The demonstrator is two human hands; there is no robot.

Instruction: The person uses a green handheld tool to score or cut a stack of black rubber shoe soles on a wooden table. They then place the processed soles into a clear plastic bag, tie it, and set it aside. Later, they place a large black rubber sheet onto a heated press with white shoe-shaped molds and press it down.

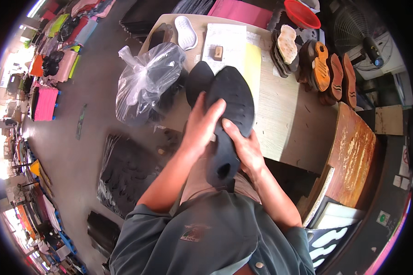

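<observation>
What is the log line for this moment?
left hand: holds black sole; right hand: holds same sole; nearby: plastic bag, white sole

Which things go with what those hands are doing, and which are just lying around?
Seem part of it:
- black sole, gripped by the left hand and right hand
- second black sole, beside it

Seem just lying around:
- white sole
- clear plastic bag
- red bowl
- orange sole

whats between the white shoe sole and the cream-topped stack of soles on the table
In the head view, white paper sheets with a small brown rectangular block on them, and a pale yellow sheet.
</observation>
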